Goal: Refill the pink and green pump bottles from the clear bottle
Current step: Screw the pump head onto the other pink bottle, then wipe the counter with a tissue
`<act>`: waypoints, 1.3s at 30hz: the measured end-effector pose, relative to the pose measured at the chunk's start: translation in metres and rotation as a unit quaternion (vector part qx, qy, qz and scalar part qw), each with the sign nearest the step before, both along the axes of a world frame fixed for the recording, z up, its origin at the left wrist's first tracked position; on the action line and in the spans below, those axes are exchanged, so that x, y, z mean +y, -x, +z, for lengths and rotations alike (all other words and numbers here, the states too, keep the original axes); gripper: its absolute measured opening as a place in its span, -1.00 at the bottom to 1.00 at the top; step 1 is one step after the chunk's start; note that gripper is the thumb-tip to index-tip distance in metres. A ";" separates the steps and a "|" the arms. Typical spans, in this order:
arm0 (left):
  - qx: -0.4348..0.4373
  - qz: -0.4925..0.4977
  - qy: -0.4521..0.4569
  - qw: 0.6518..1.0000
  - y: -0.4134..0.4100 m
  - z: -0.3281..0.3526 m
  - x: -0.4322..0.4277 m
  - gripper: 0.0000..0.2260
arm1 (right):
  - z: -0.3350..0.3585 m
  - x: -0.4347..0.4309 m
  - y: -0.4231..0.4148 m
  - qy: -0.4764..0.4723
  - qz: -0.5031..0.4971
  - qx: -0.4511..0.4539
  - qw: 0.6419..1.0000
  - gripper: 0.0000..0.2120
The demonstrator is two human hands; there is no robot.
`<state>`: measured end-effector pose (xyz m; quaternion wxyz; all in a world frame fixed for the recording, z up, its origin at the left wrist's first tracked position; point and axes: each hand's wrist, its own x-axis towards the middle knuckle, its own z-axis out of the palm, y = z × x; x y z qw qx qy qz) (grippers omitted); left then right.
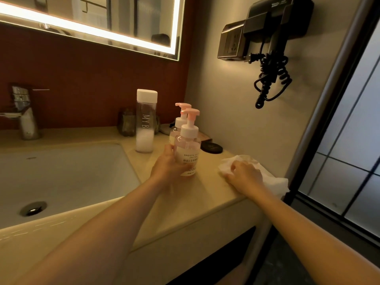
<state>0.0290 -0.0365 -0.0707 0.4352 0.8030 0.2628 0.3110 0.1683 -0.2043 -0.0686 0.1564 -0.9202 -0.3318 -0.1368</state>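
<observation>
Right up close, two bare arms reach over the tabletop (185,206). The right hand (244,174) lies on a white cloth (273,182) by the front edge, at 3 o'clock from the bottles. Its fingers (233,167) are bent down into the cloth and bunch it up. I think the cloth is kept there to wipe up drips.

The left hand (166,171) holds the pink pump bottle (187,149) low down, with thumb and fingers curled round its see-through body. The bottle stands straight up. I cannot tell if its bottom sits on the tabletop or is just above it. The hand likely keeps it from tipping. Its pump top is on, so nothing can be poured in yet.

Just behind it, at 11 o'clock, stands a second pump bottle (178,122), also with a pink top. Most of its body is hidden, so I cannot tell if it is the green one.

A black round lid (211,147) lies at 2 o'clock from the held bottle.

The clear bottle (145,124) stands apart at 10 o'clock, near the sink (61,171). Its white cap is on, and white stuff fills only its bottom part. It is close enough to grab when pouring starts.

Farther off, the tap (24,118) is at 9 o'clock, and a hair dryer (273,38) hangs on the wall at 1 o'clock.
</observation>
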 end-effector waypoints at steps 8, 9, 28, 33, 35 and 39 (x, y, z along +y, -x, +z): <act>0.039 0.004 0.003 0.999 -0.041 0.006 0.008 -0.34 | -0.003 0.006 -0.004 -0.029 0.029 0.025 0.999 -0.82; 0.038 0.018 0.001 0.999 -0.045 0.006 0.007 -0.32 | -0.002 0.005 -0.005 -0.049 0.034 0.040 0.997 -0.80; -0.112 -0.049 0.006 0.992 0.072 0.031 -0.029 -0.85 | 0.067 0.024 0.094 -0.172 0.272 0.392 0.862 -0.79; -0.098 -0.029 0.056 0.993 0.127 0.034 -0.020 -0.82 | 0.051 0.023 0.119 -0.008 0.309 0.507 0.805 -0.69; -0.095 -0.015 0.043 0.994 0.147 0.036 -0.018 -0.81 | 0.041 0.026 0.131 0.028 0.317 0.517 0.795 -0.67; -0.104 0.025 0.038 0.993 0.187 0.038 -0.009 -0.83 | 0.031 0.032 0.152 -0.002 0.299 0.524 0.798 -0.68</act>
